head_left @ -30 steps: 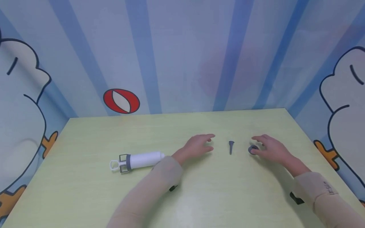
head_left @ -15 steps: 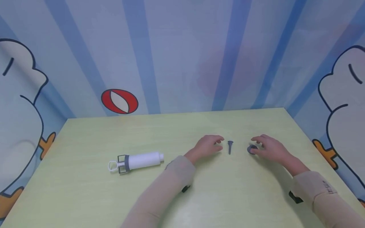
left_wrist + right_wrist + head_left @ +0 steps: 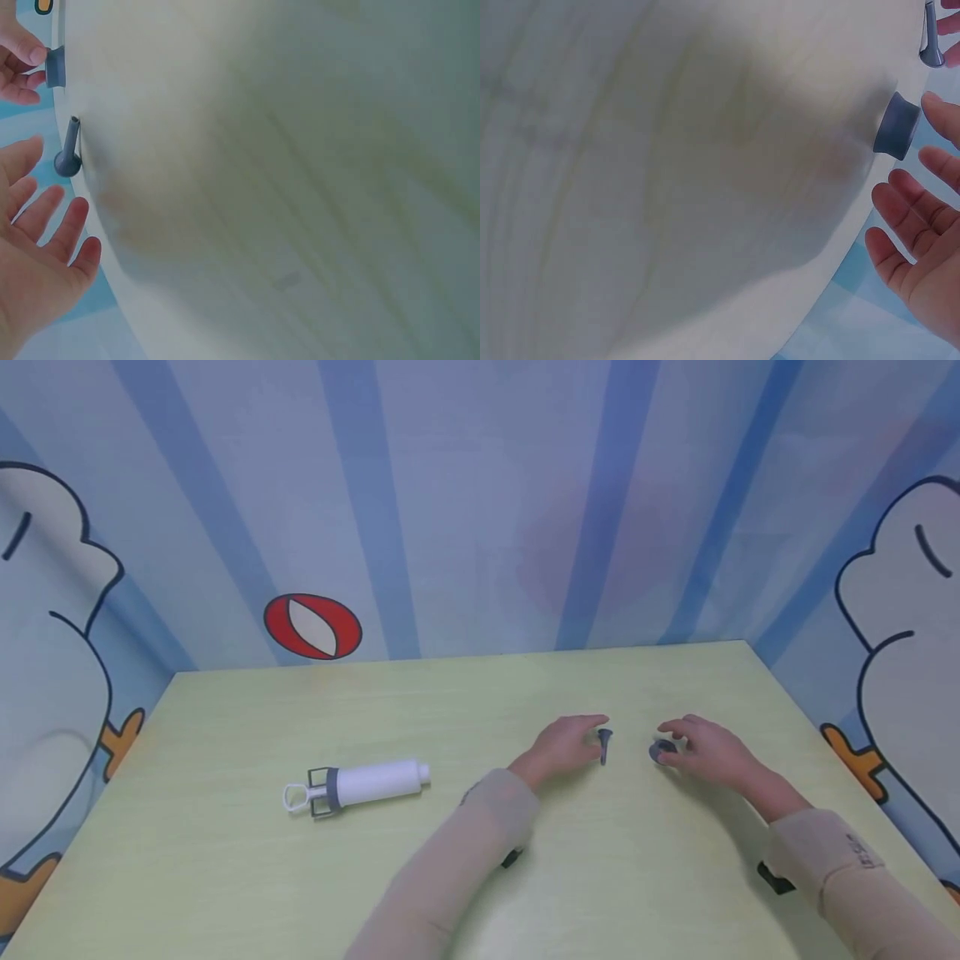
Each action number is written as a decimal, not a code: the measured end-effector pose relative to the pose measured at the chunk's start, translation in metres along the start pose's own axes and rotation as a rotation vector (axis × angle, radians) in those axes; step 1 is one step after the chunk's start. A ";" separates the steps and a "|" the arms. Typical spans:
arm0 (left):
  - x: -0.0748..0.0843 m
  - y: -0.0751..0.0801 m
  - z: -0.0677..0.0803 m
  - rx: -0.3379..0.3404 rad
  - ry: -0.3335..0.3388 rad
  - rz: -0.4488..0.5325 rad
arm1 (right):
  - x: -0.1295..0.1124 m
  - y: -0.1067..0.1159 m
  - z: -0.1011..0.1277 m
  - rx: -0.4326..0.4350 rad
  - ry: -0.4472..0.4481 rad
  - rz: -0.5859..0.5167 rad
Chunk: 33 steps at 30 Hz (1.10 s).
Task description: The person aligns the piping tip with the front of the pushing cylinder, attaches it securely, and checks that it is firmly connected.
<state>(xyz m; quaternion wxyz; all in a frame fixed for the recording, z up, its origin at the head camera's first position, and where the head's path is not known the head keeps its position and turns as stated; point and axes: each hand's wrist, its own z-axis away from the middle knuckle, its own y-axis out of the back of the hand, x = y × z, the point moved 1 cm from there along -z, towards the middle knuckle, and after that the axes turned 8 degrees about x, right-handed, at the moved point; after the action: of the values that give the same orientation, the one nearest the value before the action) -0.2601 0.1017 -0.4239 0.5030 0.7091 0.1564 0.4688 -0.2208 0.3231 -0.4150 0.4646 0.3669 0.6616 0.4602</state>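
Just beyond the left hand's [image 3: 561, 745] spread, relaxed fingers [image 3: 54, 217] lies the small grey plastic cone-shaped nozzle [image 3: 604, 746] on the pale green desk [image 3: 225, 860]; light, rigid and probably slippery, it is best pinched at its flared base. Right hand's [image 3: 708, 752] loosely open fingers [image 3: 911, 202] touch the short grey plastic ring [image 3: 663, 750].

Small print on right sleeve [image 3: 862, 852] (too blurred), nothing legible
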 end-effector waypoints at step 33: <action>0.005 -0.015 -0.001 0.011 -0.006 -0.090 | 0.001 -0.005 0.001 -0.029 -0.012 -0.005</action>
<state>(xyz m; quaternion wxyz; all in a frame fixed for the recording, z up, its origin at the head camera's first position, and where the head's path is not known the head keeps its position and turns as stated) -0.2546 0.1126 -0.4342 0.5201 0.7054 0.1891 0.4429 -0.2207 0.3225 -0.4201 0.4751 0.3613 0.6530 0.4662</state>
